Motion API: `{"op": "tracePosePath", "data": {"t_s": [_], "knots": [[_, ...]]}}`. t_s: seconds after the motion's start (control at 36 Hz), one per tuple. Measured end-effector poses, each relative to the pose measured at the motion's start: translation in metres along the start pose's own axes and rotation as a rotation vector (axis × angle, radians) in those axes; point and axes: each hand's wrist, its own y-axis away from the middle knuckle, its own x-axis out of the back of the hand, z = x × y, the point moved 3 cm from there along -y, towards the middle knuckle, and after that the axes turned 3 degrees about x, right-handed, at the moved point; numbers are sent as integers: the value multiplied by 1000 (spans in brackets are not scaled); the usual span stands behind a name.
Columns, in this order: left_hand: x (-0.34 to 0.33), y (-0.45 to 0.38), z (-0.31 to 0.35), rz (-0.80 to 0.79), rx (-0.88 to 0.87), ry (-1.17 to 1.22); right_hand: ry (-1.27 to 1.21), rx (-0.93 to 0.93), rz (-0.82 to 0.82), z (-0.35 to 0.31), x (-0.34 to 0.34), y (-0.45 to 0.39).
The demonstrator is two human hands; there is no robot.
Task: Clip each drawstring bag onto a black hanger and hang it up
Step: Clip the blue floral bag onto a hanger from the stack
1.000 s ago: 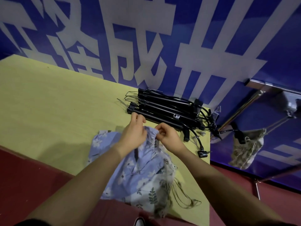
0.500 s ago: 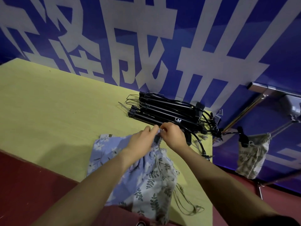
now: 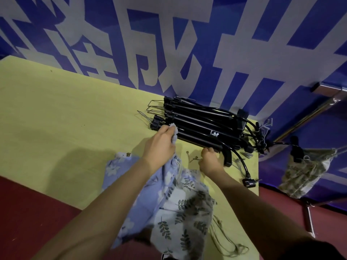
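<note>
Fingers, left hand (image 3: 159,145): bunched tight on the gathered top edge of a blue bag (image 3: 139,199), a pale tuft of cloth poking out above the knuckles, right against the near hanger bar.
Fingers, right hand (image 3: 210,162): curled closed at the near end of the front hanger (image 3: 199,136), beside its black clip; what exactly they pinch is hidden under the fist.
Blue bag: light blue cloth with white flowers, pulled up from the counter (image 3: 65,119) into a stretched fold that runs from the left hand down to 6 o'clock.
Leaf bag (image 3: 184,218): white with dark leaf sprigs, lying crumpled under and to the right of the blue one, its beige cords (image 3: 225,244) trailing loose toward 5 o'clock.
Hangers (image 3: 197,117): a stack of black bars with clips and wire hooks, lying on the counter at 12 o'clock from the hands, against the wall.
Counter: yellow-green, its right edge just past the hangers.
Hung bag (image 3: 306,171): beige leaf print, clipped to a black hanger and hanging at 3 o'clock, off the counter, below a metal rail (image 3: 304,121).
Wall (image 3: 187,44): blue with large white characters.
Floor (image 3: 28,209): dark red.
</note>
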Motion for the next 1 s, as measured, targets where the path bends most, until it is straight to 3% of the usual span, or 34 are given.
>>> {"op": "tracePosePath", "data": {"t_s": [0.17, 0.33, 0.47, 0.58, 0.72, 1.0], "knots": [[-2, -2, 1, -104, -35, 63, -70, -33, -2, 11, -16, -10], [-8, 5, -3, -296, -9, -120, -125, 0, 34, 10, -1, 4], [-4, 9, -3, -324, 1, -145, -565, 246, 216, -22, 37, 36], [0, 14, -3, -319, -6, -11, -828, 381, 134, -60, 51, 50], [12, 19, -2, -265, -6, 128, -619, 430, -13, -79, 32, 52], [24, 19, -16, -200, 12, 94, -177, 308, -6, -91, 34, 42]]}}
